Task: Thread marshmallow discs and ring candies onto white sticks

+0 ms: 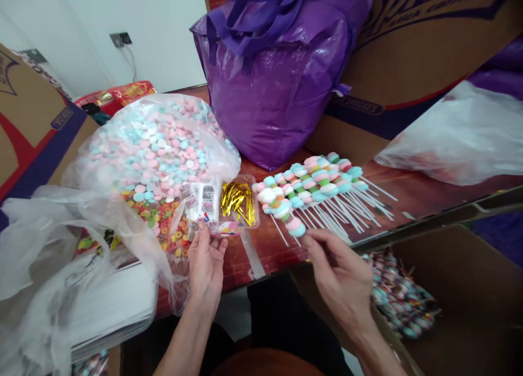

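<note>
My right hand (341,278) is closed in a pinch at the near end of a candy skewer (295,226), just above the table edge. Pink, blue and green sweets are threaded along it, and its stick is mostly hidden by my fingers. Behind it lies a pile of finished candy skewers (322,177), white sticks pointing toward me. My left hand (206,259) pinches the edge of a clear printed plastic wrapper (229,228). Right beside these fingers are a stack of small printed wrappers (204,199) and a clear tub of gold twist ties (237,201).
A large clear bag of pastel sweets (163,147) stands behind ring-shaped gummies (163,218). A purple bag (278,82) and cardboard box (429,54) rise at the back. Below right, an open carton holds wrapped skewers (402,294). Loose plastic (41,289) covers the left.
</note>
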The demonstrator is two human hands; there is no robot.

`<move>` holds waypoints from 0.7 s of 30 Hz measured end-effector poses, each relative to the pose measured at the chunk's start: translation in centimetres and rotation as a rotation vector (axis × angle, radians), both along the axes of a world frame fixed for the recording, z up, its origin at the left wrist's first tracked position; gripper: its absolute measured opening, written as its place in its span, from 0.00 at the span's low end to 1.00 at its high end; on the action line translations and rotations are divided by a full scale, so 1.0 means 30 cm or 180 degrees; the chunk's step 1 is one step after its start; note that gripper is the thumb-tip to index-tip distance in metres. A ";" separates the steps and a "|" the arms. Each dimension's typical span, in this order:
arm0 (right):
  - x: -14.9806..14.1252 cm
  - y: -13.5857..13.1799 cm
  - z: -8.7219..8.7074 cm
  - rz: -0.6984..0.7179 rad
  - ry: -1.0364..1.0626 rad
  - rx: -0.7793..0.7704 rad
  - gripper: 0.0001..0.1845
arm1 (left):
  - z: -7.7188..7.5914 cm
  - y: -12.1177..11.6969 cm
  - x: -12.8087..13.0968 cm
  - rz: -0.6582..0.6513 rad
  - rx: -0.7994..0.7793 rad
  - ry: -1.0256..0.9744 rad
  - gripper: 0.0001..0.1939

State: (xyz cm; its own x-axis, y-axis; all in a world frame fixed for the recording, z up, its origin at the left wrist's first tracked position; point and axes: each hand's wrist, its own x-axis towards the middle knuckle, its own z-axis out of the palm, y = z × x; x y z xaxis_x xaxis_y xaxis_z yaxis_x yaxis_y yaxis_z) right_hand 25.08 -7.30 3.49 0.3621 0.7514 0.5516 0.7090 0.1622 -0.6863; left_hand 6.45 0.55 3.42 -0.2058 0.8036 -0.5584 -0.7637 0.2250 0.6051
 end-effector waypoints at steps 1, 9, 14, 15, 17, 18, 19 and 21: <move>-0.014 -0.021 0.008 0.0177 0.0047 0.0073 0.05 | -0.002 0.004 0.000 0.0047 0.0016 0.0017 0.07; -0.068 -0.095 0.013 0.0930 -0.0196 0.0184 0.13 | -0.031 0.010 0.002 0.0118 0.0142 0.0120 0.14; -0.038 -0.102 0.018 0.1077 -0.0681 0.0049 0.11 | -0.044 0.009 -0.012 0.0031 0.0403 0.0375 0.23; -0.031 -0.102 0.021 0.1112 -0.0705 0.0043 0.11 | -0.049 0.009 -0.018 -0.0013 0.0485 0.0474 0.23; -0.020 -0.099 0.026 0.1226 -0.0657 -0.0005 0.11 | -0.060 0.009 -0.030 -0.0100 0.0662 0.0693 0.22; -0.016 -0.097 0.028 0.1287 -0.0593 -0.0053 0.11 | -0.067 0.009 -0.036 -0.0138 0.0757 0.0819 0.21; -0.014 -0.095 0.030 0.1336 -0.0512 -0.0098 0.11 | -0.075 0.008 -0.041 -0.0167 0.0856 0.0963 0.20; -0.017 -0.089 0.032 0.1416 -0.0326 -0.0191 0.12 | -0.091 0.003 -0.045 -0.0200 0.1043 0.1295 0.18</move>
State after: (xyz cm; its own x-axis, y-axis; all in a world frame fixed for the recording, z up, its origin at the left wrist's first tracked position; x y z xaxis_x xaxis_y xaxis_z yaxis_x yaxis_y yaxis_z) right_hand 24.56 -9.98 4.45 -0.0568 0.8532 0.5185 0.6440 0.4281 -0.6340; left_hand 5.09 0.65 0.70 -0.2994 0.9405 -0.1606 -0.4433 0.0119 0.8963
